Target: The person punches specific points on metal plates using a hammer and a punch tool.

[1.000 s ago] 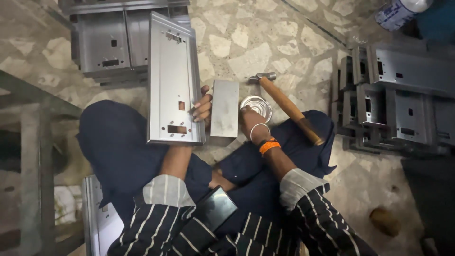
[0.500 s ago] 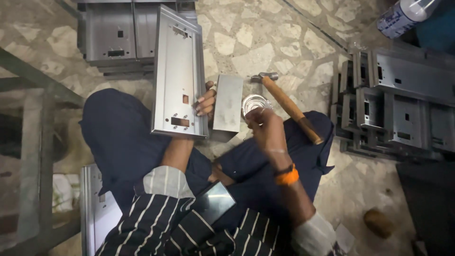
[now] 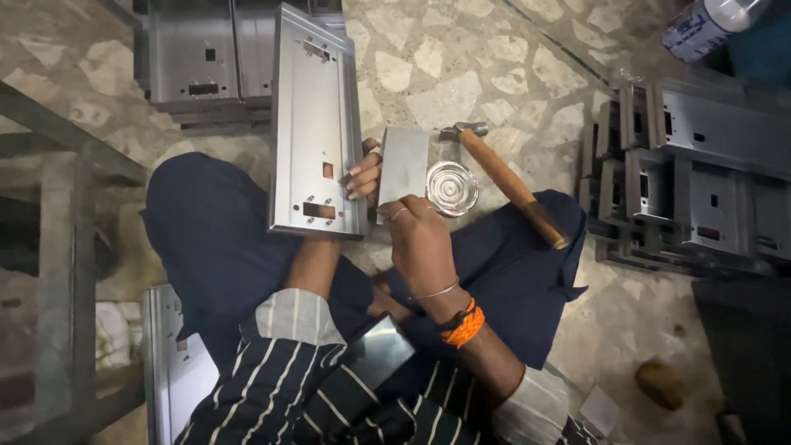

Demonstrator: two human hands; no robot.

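while the person is sitting cross-legged on the stone floor [image 3: 494, 74], the left hand [image 3: 365, 175] is holding the right edge of a long metal panel [image 3: 315, 124], with the fingers curled around that edge and pressing on it. the panel is lying across the left knee and reaching out over the floor. the right hand [image 3: 424, 241] is closing its fingertips on the bottom end of a small flat metal plate [image 3: 403, 169], pinching it. the plate is sitting just beside the panel, between the two hands. a round shiny glass dish [image 3: 451, 188] is sitting right next to the plate. a hammer [image 3: 504, 181] with a wooden handle is lying near the dish, resting on the right knee. stacks of metal parts [image 3: 700, 181] are lying off to the right.
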